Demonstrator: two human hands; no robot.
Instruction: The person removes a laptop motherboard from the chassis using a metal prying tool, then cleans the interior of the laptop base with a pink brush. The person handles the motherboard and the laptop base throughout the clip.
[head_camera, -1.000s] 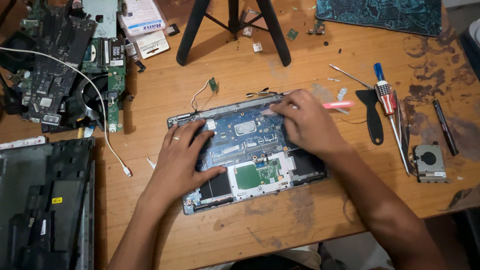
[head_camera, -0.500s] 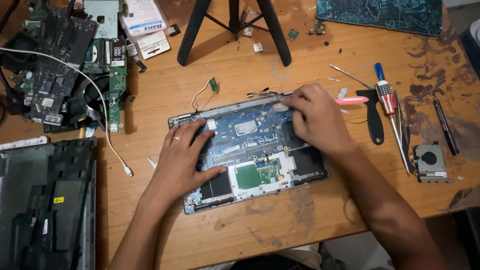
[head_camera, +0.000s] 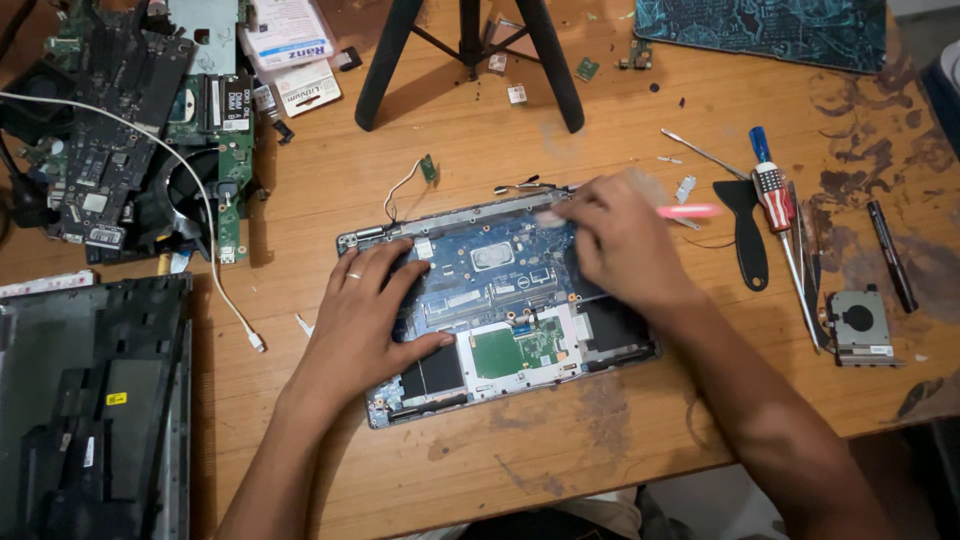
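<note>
Pressing flat on the left half of the opened laptop base (head_camera: 500, 300), left hand (head_camera: 365, 315) open, fingers spread over the blue board, ring on one finger. Closed around a pink-handled tool (head_camera: 690, 211), right hand (head_camera: 625, 245) at the base's upper right corner, blurred; tool tip hidden under the fingers, handle poking out to the right. Laptop base lying centre of frame, slightly tilted, its near edge well back from the table's (head_camera: 520, 460) front edge, bare wood between.

Just above the base's far edge: a small green board on thin wires (head_camera: 428, 168) and a tangle of black wire. Farther up, black tripod legs (head_camera: 470, 60), bare wood between them and the base.

Right of the right hand, close by: black spudger (head_camera: 745, 225), screwdriver with a striped handle (head_camera: 770, 185), thin metal probes, a black pen (head_camera: 890, 255), a small cooling fan (head_camera: 858, 325) near the right edge. Narrow gap only between the hand and this row of tools.

Left of the left hand: a strip of free wood, crossed by a white cable (head_camera: 215, 270) ending near the wrist. Upper left of the frame crowded with stacked circuit boards (head_camera: 120, 130) and white boxes (head_camera: 290, 50). Lower left: a dark laptop shell (head_camera: 90, 410) hard against the frame edge. Upper right: a patterned mat (head_camera: 770, 30).
</note>
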